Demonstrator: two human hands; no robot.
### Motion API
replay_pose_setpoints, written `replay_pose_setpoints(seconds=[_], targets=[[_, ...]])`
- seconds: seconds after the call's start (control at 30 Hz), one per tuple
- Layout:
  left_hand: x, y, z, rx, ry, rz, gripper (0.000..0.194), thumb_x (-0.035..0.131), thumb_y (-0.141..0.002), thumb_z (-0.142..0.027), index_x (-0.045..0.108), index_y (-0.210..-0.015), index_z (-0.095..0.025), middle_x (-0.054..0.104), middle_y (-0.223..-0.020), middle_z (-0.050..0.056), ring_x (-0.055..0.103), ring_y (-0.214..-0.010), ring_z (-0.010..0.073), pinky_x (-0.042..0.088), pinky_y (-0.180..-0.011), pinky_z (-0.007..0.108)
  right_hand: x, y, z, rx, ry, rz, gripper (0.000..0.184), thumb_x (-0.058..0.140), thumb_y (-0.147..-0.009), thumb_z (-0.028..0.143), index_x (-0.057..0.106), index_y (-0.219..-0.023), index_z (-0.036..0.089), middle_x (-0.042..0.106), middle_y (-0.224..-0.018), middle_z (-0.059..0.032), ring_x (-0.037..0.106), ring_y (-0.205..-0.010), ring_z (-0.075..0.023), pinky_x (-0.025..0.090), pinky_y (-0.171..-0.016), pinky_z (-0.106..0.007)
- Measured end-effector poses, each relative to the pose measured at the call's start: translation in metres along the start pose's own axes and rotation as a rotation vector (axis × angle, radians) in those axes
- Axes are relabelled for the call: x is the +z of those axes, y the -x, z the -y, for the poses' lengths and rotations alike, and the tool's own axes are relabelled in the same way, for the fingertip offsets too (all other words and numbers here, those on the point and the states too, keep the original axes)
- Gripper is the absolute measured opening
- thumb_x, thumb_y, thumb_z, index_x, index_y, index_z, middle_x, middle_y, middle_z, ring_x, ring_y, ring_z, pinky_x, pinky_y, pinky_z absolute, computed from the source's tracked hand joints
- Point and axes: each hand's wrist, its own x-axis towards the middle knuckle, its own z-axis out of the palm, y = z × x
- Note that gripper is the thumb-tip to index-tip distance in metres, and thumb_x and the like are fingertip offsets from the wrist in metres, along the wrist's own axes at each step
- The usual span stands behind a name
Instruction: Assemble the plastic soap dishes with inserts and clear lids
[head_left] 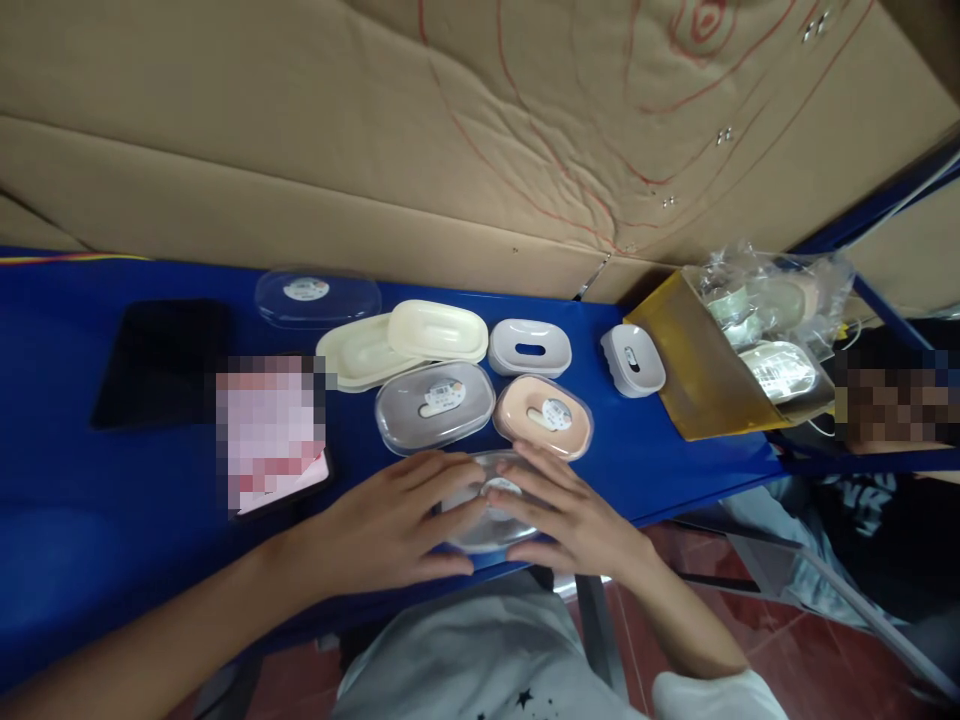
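An oval box with a clear lid (501,486) and a printed sticker lies at the table's front edge. My left hand (405,515) rests over its left side, fingers stretched out and apart. From the other side my right hand (574,510) spreads its fingers flat across the lid. Much of the box is hidden under both hands. Just beyond are a grey oval box with a clear lid (409,410) and a peach one (581,425), both with stickers. Behind these lie a cream oval tray (341,355), a second cream piece (472,332) overlapping it, and a white slotted oval dish (499,352).
A loose clear lid (345,300) lies at the back. Farther right stand a small white slotted dish (649,378) and a yellowish carton (675,350) holding bagged pieces. A phone (277,430) and a black tablet-like slab (154,360) lie left. Another person (862,540) sits at right.
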Motion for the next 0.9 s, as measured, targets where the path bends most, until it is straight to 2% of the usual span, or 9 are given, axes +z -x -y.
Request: replay_pose_setpoints(seconds=[0.07, 0.13, 0.27, 0.37, 0.5, 0.6, 0.67, 0.8, 0.9], targets=[[0.001, 0.0, -0.001, 0.012, -0.042, 0.053, 0.053, 0.083, -0.096, -0.048, 0.065, -0.137, -0.019, 0.071, -0.133, 0.013, 0.068, -0.123, 0.0297, 0.059, -0.109, 0.046, 0.002, 0.0, -0.004, -0.022, 0.007, 0.005, 0.058, 0.064, -0.11, 0.051, 0.055, -0.161, 0.025, 0.055, -0.169, -0.0083, 0.024, -0.171, -0.0298, 0.038, -0.135, -0.057], [0.002, 0.001, -0.003, 0.023, -0.077, 0.066, 0.046, 0.079, -0.1, -0.047, 0.067, -0.134, -0.019, 0.073, -0.131, 0.011, 0.068, -0.125, 0.0287, 0.057, -0.112, 0.045, 0.004, 0.005, -0.008, -0.033, 0.005, -0.017, 0.058, 0.062, -0.111, 0.048, 0.052, -0.163, 0.025, 0.056, -0.168, -0.0077, 0.024, -0.171, -0.0286, 0.034, -0.137, -0.058], [0.004, 0.0, -0.009, 0.01, -0.084, 0.022, 0.03, 0.076, -0.103, -0.04, 0.069, -0.125, -0.021, 0.072, -0.13, 0.011, 0.065, -0.13, 0.0276, 0.052, -0.119, 0.047, 0.013, 0.021, -0.012, -0.034, -0.059, -0.141, 0.058, 0.056, -0.114, 0.045, 0.045, -0.167, 0.025, 0.062, -0.162, -0.01, 0.032, -0.168, -0.0278, 0.028, -0.138, -0.064], [0.007, -0.003, -0.011, 0.011, -0.054, -0.001, 0.029, 0.077, -0.102, -0.036, 0.068, -0.126, -0.021, 0.07, -0.133, 0.012, 0.064, -0.132, 0.0286, 0.056, -0.117, 0.048, 0.019, 0.03, -0.013, -0.003, -0.127, -0.201, 0.055, 0.053, -0.115, 0.047, 0.048, -0.165, 0.024, 0.064, -0.159, -0.0117, 0.036, -0.167, -0.0279, 0.032, -0.136, -0.064], [0.009, -0.008, -0.011, 0.015, 0.008, -0.024, 0.022, 0.076, -0.099, -0.021, 0.069, -0.12, -0.019, 0.071, -0.127, 0.013, 0.066, -0.127, 0.028, 0.061, -0.111, 0.045, 0.022, 0.035, -0.012, 0.033, -0.072, -0.144, 0.058, 0.062, -0.11, 0.05, 0.051, -0.162, 0.026, 0.06, -0.163, -0.0117, 0.035, -0.167, -0.0282, 0.039, -0.134, -0.059], [0.008, -0.01, -0.011, 0.035, 0.006, -0.035, 0.022, 0.075, -0.098, -0.016, 0.069, -0.119, -0.017, 0.071, -0.124, 0.013, 0.067, -0.126, 0.0281, 0.061, -0.111, 0.045, 0.02, 0.037, -0.01, 0.013, 0.018, -0.121, 0.059, 0.067, -0.109, 0.044, 0.051, -0.163, 0.027, 0.059, -0.164, -0.0104, 0.029, -0.169, -0.0286, 0.033, -0.136, -0.061], [0.007, -0.009, -0.011, 0.055, -0.016, -0.027, 0.024, 0.074, -0.098, -0.014, 0.069, -0.121, -0.017, 0.072, -0.125, 0.014, 0.066, -0.127, 0.0285, 0.061, -0.112, 0.047, 0.018, 0.04, -0.01, 0.016, 0.038, -0.115, 0.062, 0.07, -0.108, 0.041, 0.049, -0.165, 0.03, 0.053, -0.17, -0.0094, 0.024, -0.171, -0.0313, 0.032, -0.135, -0.065], [0.008, -0.005, -0.011, 0.079, -0.023, -0.01, 0.027, 0.073, -0.099, -0.011, 0.069, -0.124, -0.02, 0.072, -0.126, 0.012, 0.066, -0.131, 0.0269, 0.057, -0.118, 0.049, 0.015, 0.048, -0.011, 0.087, -0.029, -0.12, 0.077, 0.076, -0.104, 0.042, 0.039, -0.171, 0.036, 0.027, -0.184, -0.0078, 0.021, -0.17, -0.0383, 0.045, -0.128, -0.064], [0.008, -0.003, -0.01, 0.08, -0.006, -0.014, 0.024, 0.071, -0.1, -0.011, 0.069, -0.121, -0.022, 0.073, -0.124, 0.009, 0.065, -0.131, 0.0258, 0.055, -0.122, 0.05, 0.017, 0.052, -0.012, 0.096, -0.037, -0.14, 0.082, 0.073, -0.106, 0.038, 0.029, -0.175, 0.037, 0.027, -0.183, -0.0083, 0.028, -0.169, -0.0363, 0.049, -0.127, -0.059]])
